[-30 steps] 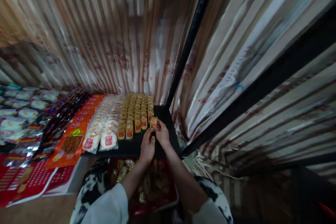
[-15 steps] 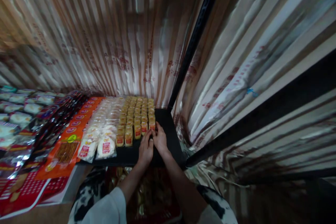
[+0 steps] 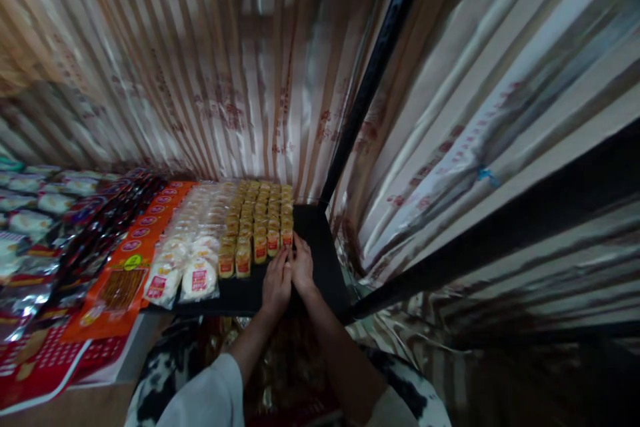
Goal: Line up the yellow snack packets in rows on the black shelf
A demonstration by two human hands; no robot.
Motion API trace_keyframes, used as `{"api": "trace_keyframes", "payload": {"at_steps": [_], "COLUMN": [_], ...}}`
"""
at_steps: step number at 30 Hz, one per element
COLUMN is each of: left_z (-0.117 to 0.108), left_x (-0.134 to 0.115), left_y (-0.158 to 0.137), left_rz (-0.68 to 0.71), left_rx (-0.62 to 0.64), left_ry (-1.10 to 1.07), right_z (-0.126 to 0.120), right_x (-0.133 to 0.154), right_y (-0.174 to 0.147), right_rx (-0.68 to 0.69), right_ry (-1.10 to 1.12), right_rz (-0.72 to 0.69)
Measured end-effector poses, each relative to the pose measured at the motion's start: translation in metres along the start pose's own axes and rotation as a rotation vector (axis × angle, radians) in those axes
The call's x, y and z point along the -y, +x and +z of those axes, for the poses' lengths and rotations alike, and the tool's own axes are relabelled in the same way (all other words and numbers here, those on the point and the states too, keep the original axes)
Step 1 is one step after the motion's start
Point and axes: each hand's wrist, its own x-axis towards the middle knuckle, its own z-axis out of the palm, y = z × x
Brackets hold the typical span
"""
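Our left hand (image 3: 277, 285) and right hand (image 3: 302, 268) sit together at the near, rightmost yellow packet (image 3: 287, 239); we cannot tell whether either grips. Excess push could topple its row (image 3: 287, 208).

Rows of small packets (image 3: 260, 220) stand on a shelf (image 3: 323, 247), with my left hand (image 3: 277, 283) and right hand (image 3: 301, 263) side by side at the near end of the rightmost row. To their left I have round packs (image 3: 200, 277), a stick-snack packet (image 3: 125, 287), then bags (image 3: 107, 240). A curtain (image 3: 215, 67) hangs behind; a post (image 3: 373, 93) rises at the shelf's back right corner. More packets (image 3: 267, 400) lie below the front edge.
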Motion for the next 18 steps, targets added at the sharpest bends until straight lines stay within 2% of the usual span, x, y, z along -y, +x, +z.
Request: {"api": "trace_keyframes", "payload": {"at_steps": [7,11,15,18], "left_z": [-0.007,-0.014,-0.021,-0.024], "left_x": [-0.007,-0.014,-0.022,-0.025], "left_y": [-0.003,-0.017,-0.052,-0.086], "left_rz": [0.012,0.012,0.059,0.078], "left_rx": [-0.043,-0.079,-0.074,-0.027], "left_ry": [-0.004,0.029,0.058,0.05], "right_z": [-0.006,-0.018,-0.043,-0.064], "right_x": [0.005,0.013,0.025,0.03], "right_y": [-0.001,-0.008,-0.04,-0.083], "right_rx": [0.012,-0.042,-0.145,-0.128], "right_ry": [0.095,0.128,0.261,0.373], "right_rz": [0.05,0.04,0.044,0.023]}}
